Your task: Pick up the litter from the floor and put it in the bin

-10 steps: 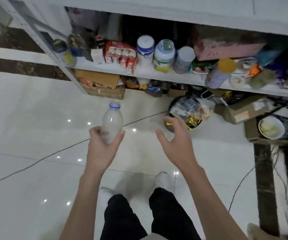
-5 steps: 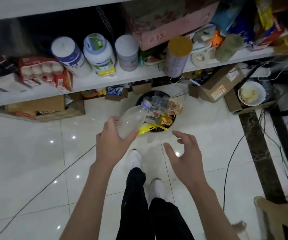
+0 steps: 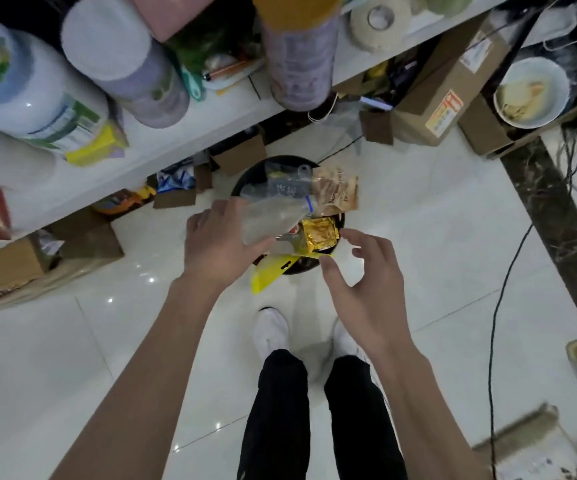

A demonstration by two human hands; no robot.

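Observation:
My left hand (image 3: 219,245) grips a clear plastic bottle (image 3: 273,216) with a blue neck ring, tipped on its side over a round black bin (image 3: 245,181). The bin stands on the white tiled floor just under the shelf edge and is heaped with wrappers, among them a gold packet (image 3: 320,233) and a brown bag (image 3: 335,194). A yellow wrapper (image 3: 269,273) hangs over the bin's near rim. My right hand (image 3: 361,289) hovers beside the near right rim, fingers spread and loosely curved, holding nothing.
A white shelf (image 3: 183,136) crowded with tubs and canisters overhangs the bin. Cardboard boxes (image 3: 443,88) and a white bowl (image 3: 531,93) sit to the right, more boxes (image 3: 37,261) to the left. A black cable (image 3: 502,282) runs across the floor at right. My feet (image 3: 271,329) stand just short of the bin.
I have stepped up to the bin. My left hand has carried the bottle forward and tipped it flat over the bin's contents. My right hand has come up beside the rim.

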